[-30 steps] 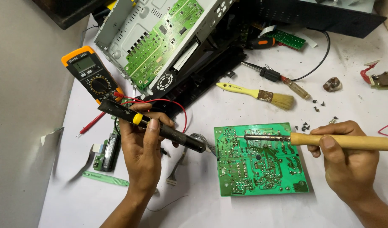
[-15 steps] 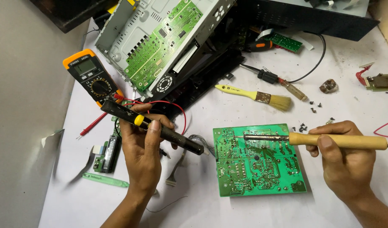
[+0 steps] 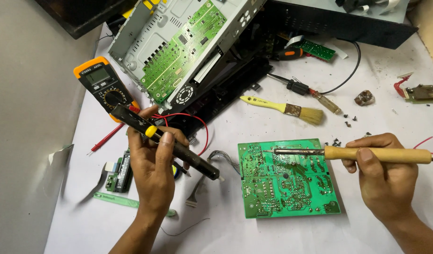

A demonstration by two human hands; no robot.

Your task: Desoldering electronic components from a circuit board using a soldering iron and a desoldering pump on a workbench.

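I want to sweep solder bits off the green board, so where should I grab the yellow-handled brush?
Probably by the yellow plastic handle of the yellow-handled flat brush, coming from above at its left end. It lies flat on the white table, handle pointing left and bristles right, and the handle is slim, bare and apart from the screwdriver above it.
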